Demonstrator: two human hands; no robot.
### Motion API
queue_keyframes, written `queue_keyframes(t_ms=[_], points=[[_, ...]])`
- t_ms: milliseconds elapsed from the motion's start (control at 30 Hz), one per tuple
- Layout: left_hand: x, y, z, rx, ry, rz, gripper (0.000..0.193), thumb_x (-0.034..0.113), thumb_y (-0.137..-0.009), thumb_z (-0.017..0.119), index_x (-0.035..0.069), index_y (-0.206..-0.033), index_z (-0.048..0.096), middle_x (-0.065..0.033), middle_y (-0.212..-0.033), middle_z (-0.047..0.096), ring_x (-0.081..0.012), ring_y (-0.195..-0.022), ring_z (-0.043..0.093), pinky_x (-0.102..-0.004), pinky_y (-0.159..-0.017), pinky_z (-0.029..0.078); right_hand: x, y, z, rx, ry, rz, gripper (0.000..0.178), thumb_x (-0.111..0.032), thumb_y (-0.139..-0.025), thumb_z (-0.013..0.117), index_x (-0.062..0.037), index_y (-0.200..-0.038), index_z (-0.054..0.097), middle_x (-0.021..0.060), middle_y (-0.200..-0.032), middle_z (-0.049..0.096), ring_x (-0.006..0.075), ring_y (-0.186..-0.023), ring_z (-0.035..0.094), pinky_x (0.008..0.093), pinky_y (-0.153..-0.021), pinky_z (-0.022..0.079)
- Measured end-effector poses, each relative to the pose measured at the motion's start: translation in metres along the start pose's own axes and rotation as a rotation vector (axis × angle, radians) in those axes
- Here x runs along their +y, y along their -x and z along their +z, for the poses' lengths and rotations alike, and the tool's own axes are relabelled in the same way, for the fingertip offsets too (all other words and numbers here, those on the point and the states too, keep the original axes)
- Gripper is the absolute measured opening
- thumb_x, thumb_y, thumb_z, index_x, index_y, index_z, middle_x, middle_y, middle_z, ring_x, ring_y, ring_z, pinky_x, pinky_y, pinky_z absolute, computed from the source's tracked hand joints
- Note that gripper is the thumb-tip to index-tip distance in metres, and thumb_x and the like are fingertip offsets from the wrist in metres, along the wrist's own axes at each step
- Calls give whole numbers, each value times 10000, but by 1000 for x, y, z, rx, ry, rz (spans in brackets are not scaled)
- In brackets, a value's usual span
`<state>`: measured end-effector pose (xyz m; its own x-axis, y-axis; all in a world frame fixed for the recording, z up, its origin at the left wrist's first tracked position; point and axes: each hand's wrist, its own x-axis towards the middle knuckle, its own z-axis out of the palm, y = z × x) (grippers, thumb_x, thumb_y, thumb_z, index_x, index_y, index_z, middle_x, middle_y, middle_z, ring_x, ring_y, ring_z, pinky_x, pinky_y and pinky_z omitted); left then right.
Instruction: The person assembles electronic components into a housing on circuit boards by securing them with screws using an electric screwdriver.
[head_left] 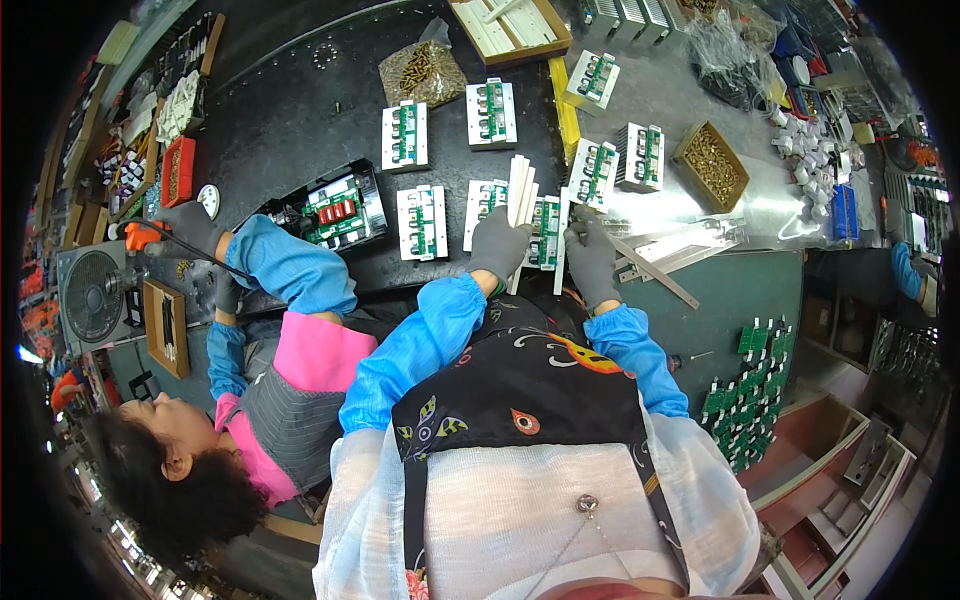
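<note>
i can't tell from my feed what, if anything, the right hand grips. the white strips partly hide one green board, and the left hand covers part of another board. the upper edge cuts off a wooden box; the brass pieces are too small to identify.

Around our counter
At far left we see a grey fan; farther back, a red bin and a clear bag of small parts; at right, a blue bin.
</note>
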<state>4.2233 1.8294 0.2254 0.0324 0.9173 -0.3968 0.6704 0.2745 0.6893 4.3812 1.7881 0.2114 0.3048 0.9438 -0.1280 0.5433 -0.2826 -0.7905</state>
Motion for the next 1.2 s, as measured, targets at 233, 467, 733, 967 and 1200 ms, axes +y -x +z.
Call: queue_keyframes(t_ms=[233, 467, 733, 967, 1200], points=[[-12, 0, -10, -24, 369, -99, 280, 144, -790, 607, -47, -994, 581, -145, -805, 630, -213, -722, 636, -317, -609, 539, -25, -1, 2, -88, 17, -165, 343, -147, -809, 567, -73, -1143, 557, 165, -1010, 618, 336, -845, 608, 400, -742, 482], [-5, 19, -50, -22, 810, -219, 247, 127, -843, 581, -36, -1028, 568, -127, -837, 630, -203, -708, 636, -308, -622, 557, -58, 4, 13, -301, 111, -106, 432, -240, -824, 568, -75, -1219, 510, 171, -924, 642, 333, -778, 624, 405, -732, 487], [-17, 22, -67, -202, 615, -138, 317, 264, -845, 595, -19, -984, 626, -58, -788, 631, -132, -664, 586, -269, -590, 463, -76, -3, 25, -707, -583, 239, 487, -156, -856, 570, 19, -1287, 423, 59, -801, 596, 95, -590, 539, 234, -483, 469], [-18, 20, -68, -142, 587, -176, 350, 279, -822, 626, -28, -991, 632, -66, -818, 644, -138, -697, 599, -272, -622, 475, -76, -5, 39, -444, -487, 286, 261, -165, -773, 607, 51, -920, 585, 78, -702, 611, 116, -571, 582, 248, -480, 480], [-47, -2, -56, 78, 307, -171, 305, 293, -794, 653, 22, -934, 661, -120, -758, 665, -211, -673, 635, -334, -632, 486, -55, -29, 44, -334, 146, 97, 266, -253, -725, 632, 1, -799, 609, 122, -670, 616, 214, -556, 612, 330, -549, 495]])
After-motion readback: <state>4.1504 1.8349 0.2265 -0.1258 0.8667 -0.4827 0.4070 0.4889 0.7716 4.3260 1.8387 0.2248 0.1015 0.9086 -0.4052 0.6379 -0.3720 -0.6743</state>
